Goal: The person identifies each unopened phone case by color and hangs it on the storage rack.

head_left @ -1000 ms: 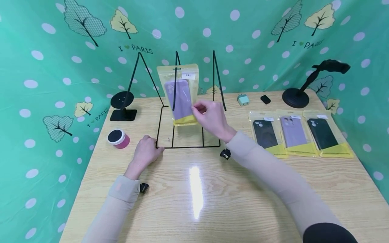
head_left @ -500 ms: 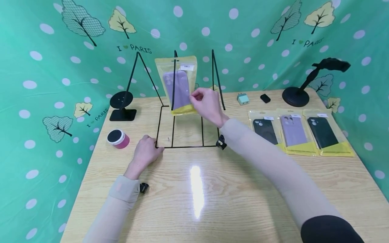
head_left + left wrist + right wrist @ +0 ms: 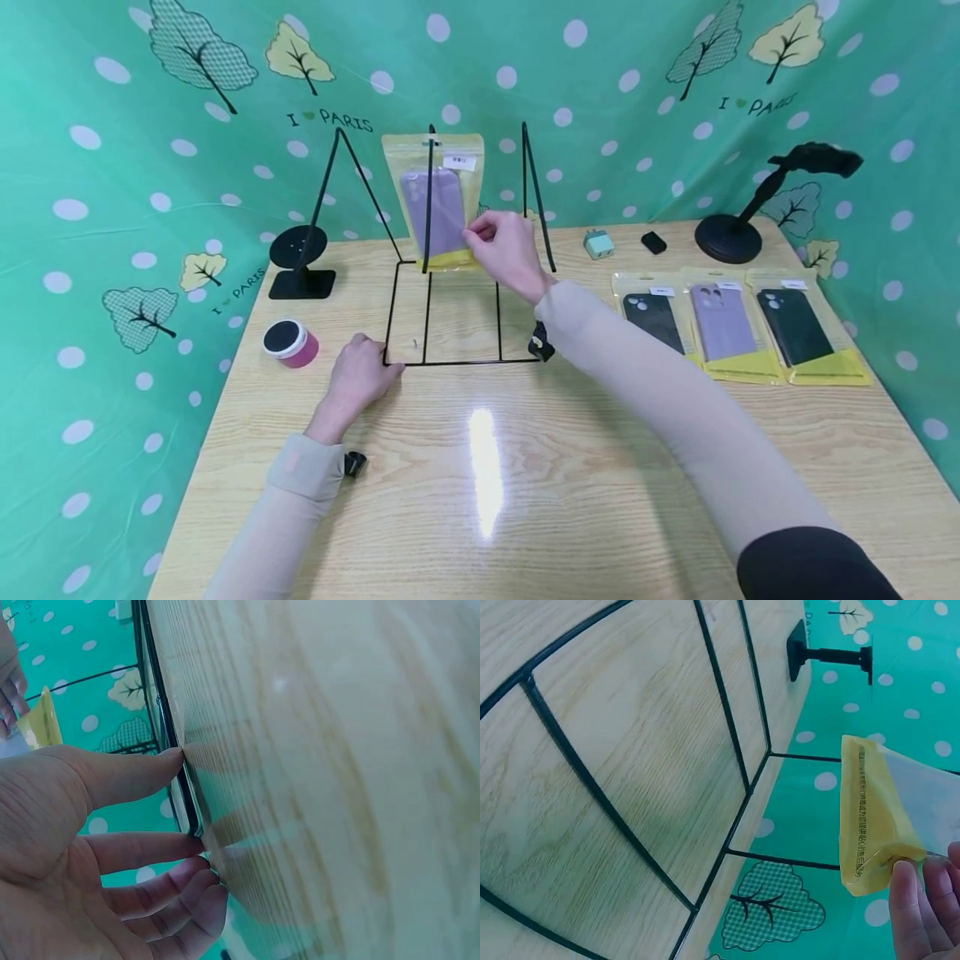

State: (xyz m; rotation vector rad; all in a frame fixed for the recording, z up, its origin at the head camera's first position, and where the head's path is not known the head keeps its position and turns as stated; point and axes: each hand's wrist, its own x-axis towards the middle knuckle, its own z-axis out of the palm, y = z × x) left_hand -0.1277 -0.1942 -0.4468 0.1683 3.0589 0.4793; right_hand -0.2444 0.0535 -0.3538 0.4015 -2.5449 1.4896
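A clear-and-yellow bag holding a purple phone case [image 3: 437, 212] is up at the middle prong of a black wire display rack [image 3: 465, 363]. The prong's front length runs down over the bag, crossing near its top hole. My right hand [image 3: 510, 254] pinches the bag's lower right edge; in the right wrist view, fingertips [image 3: 904, 881] are at the yellow bottom [image 3: 874, 817]. At the rack's front left corner, my left hand [image 3: 362, 372] grips the base wire. In the left wrist view, thumb and index finger meet the wire [image 3: 169, 727] close over the table.
Three bagged phone cases [image 3: 723, 325] lie side by side at the right. Behind them are a black stand [image 3: 729, 240], a mint charger plug [image 3: 598, 244] and a small black object [image 3: 654, 242]. At left stand a pink jar [image 3: 300, 348] and another black stand [image 3: 302, 283].
My right hand has moved up and away from me with the bag, which has risen along the middle prong. My left hand has stayed at the rack's corner.
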